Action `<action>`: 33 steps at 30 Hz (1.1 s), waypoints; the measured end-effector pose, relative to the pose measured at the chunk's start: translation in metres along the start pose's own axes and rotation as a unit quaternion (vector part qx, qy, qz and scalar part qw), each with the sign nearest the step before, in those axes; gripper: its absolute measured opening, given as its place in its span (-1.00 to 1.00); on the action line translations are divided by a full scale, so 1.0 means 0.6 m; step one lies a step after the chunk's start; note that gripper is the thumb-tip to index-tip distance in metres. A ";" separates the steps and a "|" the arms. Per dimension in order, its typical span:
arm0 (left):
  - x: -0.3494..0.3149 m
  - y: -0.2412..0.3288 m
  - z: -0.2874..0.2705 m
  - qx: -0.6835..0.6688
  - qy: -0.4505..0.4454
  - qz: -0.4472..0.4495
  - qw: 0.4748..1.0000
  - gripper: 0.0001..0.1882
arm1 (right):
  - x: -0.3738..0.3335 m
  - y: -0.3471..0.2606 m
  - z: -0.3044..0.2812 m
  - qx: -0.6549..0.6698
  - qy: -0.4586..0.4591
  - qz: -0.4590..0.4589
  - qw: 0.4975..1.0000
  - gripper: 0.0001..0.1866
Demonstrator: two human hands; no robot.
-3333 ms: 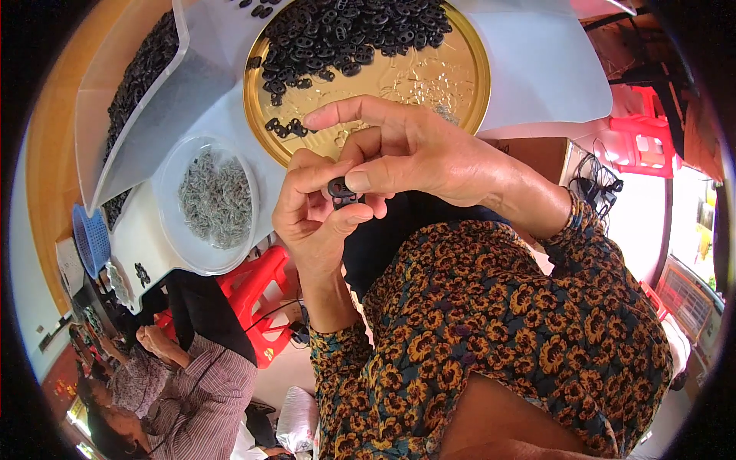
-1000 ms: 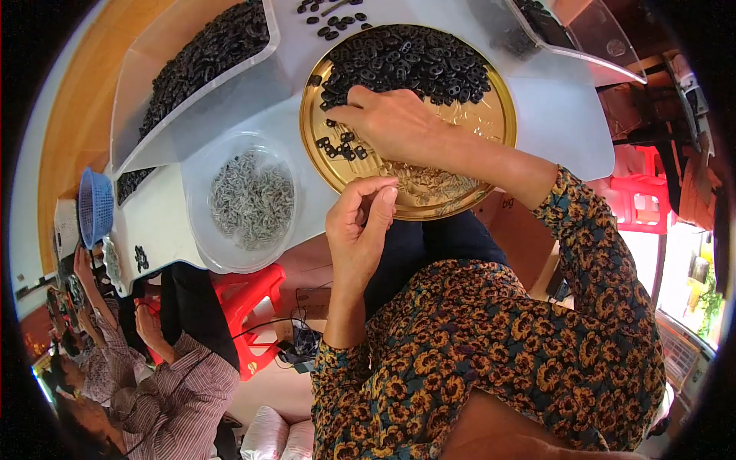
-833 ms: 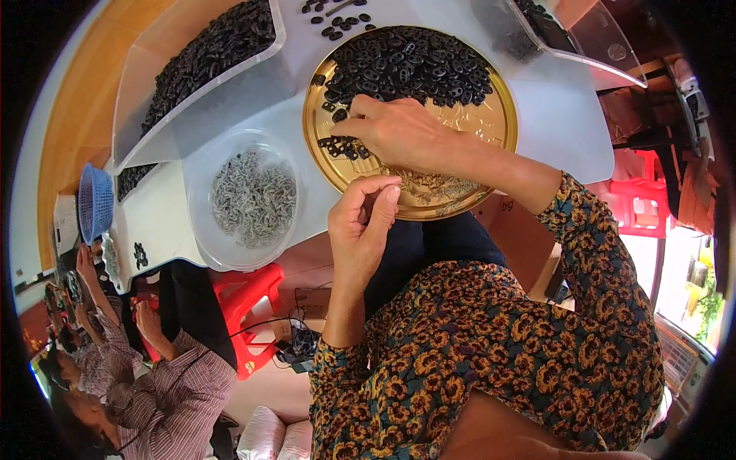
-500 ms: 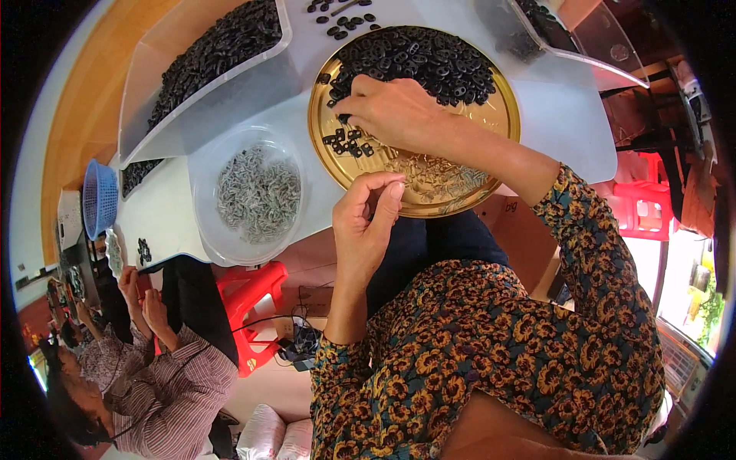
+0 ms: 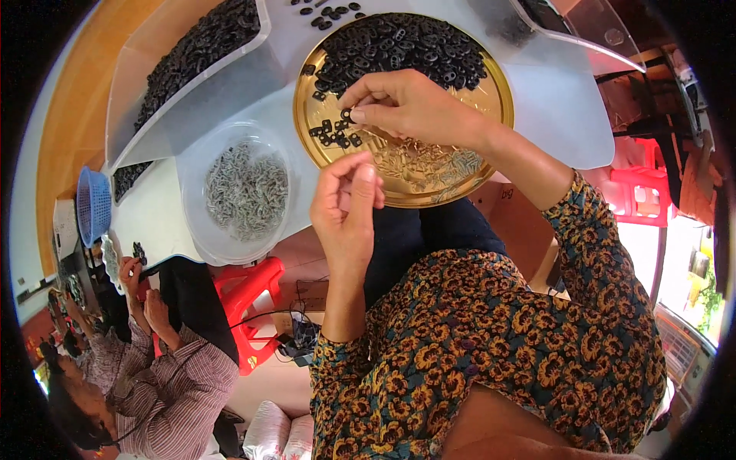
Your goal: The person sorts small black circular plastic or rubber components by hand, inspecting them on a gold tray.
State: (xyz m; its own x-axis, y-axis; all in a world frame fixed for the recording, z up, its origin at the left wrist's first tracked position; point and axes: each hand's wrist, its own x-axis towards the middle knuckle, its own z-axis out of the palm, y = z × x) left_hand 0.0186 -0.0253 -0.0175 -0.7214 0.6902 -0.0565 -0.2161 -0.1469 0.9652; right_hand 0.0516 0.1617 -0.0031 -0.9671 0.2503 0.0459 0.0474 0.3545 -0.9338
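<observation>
My right hand [image 5: 410, 107] hovers over the left part of a round gold tray [image 5: 502, 100], thumb and fingers pinching a small black piece with a hole [image 5: 346, 115]. Below it, near the tray's front left edge, my left hand [image 5: 343, 201] has its thumb pressed to its curled fingers; what they hold, if anything, cannot be made out. A heap of black oval pieces with two holes [image 5: 391, 47] covers the tray's far side. Several small black pieces [image 5: 335, 135] lie at its left. Tiny silvery metal parts [image 5: 464, 166] are scattered at the near right.
A clear tub of silvery metal parts [image 5: 247, 192] stands left of the tray. Behind it, a clear bin [image 5: 230, 84] holds many black pieces. Another bin [image 5: 583, 54] is at the far right. A co-worker [image 5: 169, 376] sits left, near a red stool [image 5: 249, 307].
My right hand has lifted from the black heap's edge, bringing a small black piece into view. My left hand has shifted slightly left and nearer me. The whole view has moved a little.
</observation>
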 end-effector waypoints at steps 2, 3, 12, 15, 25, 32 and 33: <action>0.006 0.001 0.000 -0.012 0.042 0.048 0.998 -0.72 | -0.018 -0.025 -0.003 0.172 -0.023 0.072 0.982 -0.72; 0.010 0.003 0.004 -0.011 0.039 0.045 0.998 -0.72 | -0.028 -0.027 -0.001 0.174 -0.020 0.075 0.982 -0.72; 0.014 0.000 0.019 0.061 0.046 0.174 0.982 -0.68 | -0.074 -0.030 0.028 0.473 -0.010 0.148 0.869 -0.74; 0.013 -0.004 0.023 0.055 0.059 0.190 0.978 -0.71 | -0.081 -0.033 0.041 0.493 0.015 0.143 0.858 -0.72; 0.008 0.002 0.031 0.072 0.083 0.155 0.982 -0.76 | -0.103 -0.026 0.050 0.426 0.061 0.110 0.896 -0.76; 0.016 0.015 0.038 -0.012 0.094 0.075 0.993 -0.76 | -0.110 -0.021 0.045 0.428 0.054 0.101 0.897 -0.75; 0.016 0.015 0.038 -0.010 0.092 0.071 0.993 -0.76 | -0.110 -0.021 0.045 0.429 0.055 0.101 0.896 -0.75</action>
State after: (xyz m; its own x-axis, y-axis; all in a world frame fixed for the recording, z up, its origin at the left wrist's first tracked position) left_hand 0.0244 -0.0039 -0.0035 -0.8527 0.5213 0.0328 -0.1148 -0.2482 0.9619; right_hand 0.1081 0.1166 -0.0040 -0.9279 0.3345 -0.1645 -0.0359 -0.5194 -0.8538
